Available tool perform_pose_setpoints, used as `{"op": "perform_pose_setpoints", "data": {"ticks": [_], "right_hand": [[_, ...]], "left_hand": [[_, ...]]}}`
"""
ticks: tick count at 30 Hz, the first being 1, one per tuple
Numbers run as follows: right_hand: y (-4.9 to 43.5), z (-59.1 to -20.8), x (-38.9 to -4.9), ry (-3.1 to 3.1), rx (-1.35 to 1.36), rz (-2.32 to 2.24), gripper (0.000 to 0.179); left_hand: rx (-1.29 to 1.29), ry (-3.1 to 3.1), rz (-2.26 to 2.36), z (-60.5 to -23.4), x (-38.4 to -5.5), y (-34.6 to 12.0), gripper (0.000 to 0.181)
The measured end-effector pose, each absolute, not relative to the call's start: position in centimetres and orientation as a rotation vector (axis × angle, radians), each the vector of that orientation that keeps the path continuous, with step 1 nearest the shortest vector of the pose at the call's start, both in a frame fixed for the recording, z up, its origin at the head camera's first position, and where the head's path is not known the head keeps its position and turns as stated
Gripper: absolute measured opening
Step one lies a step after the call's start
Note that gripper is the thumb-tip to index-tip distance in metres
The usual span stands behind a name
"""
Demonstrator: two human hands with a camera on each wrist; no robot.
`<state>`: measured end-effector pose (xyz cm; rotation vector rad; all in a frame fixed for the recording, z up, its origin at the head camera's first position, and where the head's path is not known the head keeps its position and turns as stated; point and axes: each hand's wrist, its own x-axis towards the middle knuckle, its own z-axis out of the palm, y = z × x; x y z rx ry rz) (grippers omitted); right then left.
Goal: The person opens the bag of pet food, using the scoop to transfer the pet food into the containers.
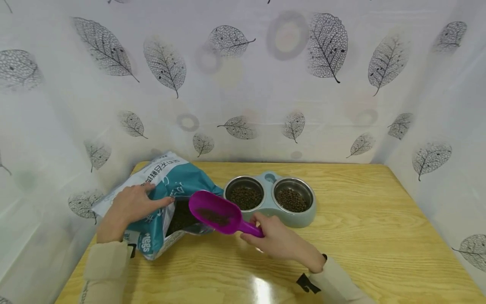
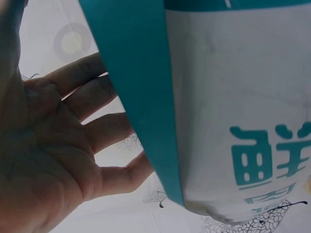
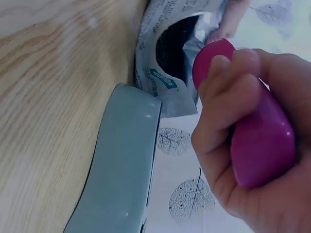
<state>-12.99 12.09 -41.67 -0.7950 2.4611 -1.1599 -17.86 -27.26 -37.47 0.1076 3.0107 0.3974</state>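
Observation:
A magenta scoop (image 1: 228, 213) with some brown kibble in its bowl is in my right hand (image 1: 279, 237), whose fingers wrap round the handle (image 3: 265, 141). The scoop is at the mouth of a teal and white pet food bag (image 1: 186, 175), which lies tilted with dark kibble (image 1: 182, 217) showing inside. Over the bag's upper side rests my left hand (image 1: 133, 204), its thumb stretched to the edge of the mouth. In the left wrist view the fingers (image 2: 109, 131) reach fairly straight behind the bag's teal side.
A pale blue double feeder (image 1: 268, 190) stands behind the scoop, holding two steel bowls with brown kibble, the left bowl (image 1: 244, 196) and the right bowl (image 1: 292, 198). The wooden table (image 1: 364, 219) meets a leaf-patterned sheet (image 1: 258, 93) at its back and sides.

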Motion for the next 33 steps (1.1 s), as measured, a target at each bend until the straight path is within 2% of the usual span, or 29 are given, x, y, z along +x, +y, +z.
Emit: {"op": "perform_pose_setpoints", "data": {"ticks": [8, 16, 22, 33], "right_hand": [[14.8, -40.5, -13.2, 2.578, -0.594, -1.137, 0.04], [19.9, -38.7, -13.5, 2.688, -0.376, -1.157, 0.035], [23.8, -38.5, -13.7, 2.779, -0.194, -1.08, 0.038], [27.1, -39.7, -13.4, 3.051, -0.141, -0.796, 0.038]], "left_hand": [[0.111, 3.008, 0.381, -37.3, -18.1, -27.1, 0.103], [0.119, 3.01, 0.376, -37.3, -18.1, -27.0, 0.103], [0.117, 3.014, 0.374, -37.2, -17.9, -27.1, 0.102], [0.117, 3.014, 0.375, -37.3, -17.8, -27.1, 0.103]]}}
